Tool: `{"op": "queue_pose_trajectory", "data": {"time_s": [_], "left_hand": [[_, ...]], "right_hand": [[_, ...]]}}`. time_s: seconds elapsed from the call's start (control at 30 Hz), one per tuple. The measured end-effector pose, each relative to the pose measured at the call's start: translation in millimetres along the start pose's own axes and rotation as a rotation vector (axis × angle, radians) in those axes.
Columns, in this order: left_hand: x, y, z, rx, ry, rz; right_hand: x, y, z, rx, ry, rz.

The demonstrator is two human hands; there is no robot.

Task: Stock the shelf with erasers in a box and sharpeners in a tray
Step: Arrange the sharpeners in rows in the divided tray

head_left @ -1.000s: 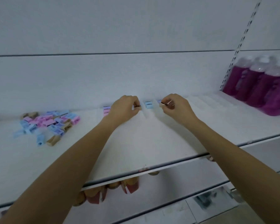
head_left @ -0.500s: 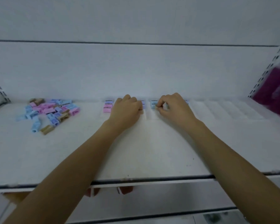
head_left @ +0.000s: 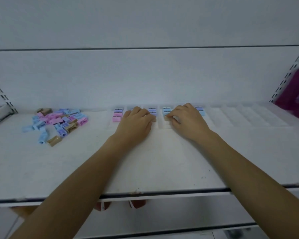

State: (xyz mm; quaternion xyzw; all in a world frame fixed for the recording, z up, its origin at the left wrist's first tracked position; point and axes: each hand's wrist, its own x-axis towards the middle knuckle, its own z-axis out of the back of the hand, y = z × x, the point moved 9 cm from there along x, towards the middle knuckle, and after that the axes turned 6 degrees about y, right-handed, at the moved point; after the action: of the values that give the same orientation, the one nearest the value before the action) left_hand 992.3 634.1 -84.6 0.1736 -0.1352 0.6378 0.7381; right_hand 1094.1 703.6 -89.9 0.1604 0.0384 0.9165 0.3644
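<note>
Two hands meet at the white tray (head_left: 248, 118) at the back of the shelf (head_left: 145, 169); your right hand (head_left: 188, 121) pinches a tan sharpener (head_left: 166, 117) over a slot; your left hand (head_left: 136, 125) curls round a second tan sharpener (head_left: 154, 119); loose sharpeners (head_left: 57, 121) lie heaped well to the left.

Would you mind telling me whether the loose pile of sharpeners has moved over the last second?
No. The pile lies just as far left of the pink sharpeners in the tray; only the camera shifted.
</note>
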Motion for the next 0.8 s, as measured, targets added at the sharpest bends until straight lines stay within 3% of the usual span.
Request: {"op": "queue_pose_trajectory", "data": {"time_s": [0.63,0.8], "left_hand": [[-1,0,-6,-0.005,0.048,0.013],[-1,4,10,0.010,-0.040,0.039]], "right_hand": [[-8,4,13,0.042,-0.018,-0.052],[-8,5,16,0.079,-0.078,-0.046]]}}
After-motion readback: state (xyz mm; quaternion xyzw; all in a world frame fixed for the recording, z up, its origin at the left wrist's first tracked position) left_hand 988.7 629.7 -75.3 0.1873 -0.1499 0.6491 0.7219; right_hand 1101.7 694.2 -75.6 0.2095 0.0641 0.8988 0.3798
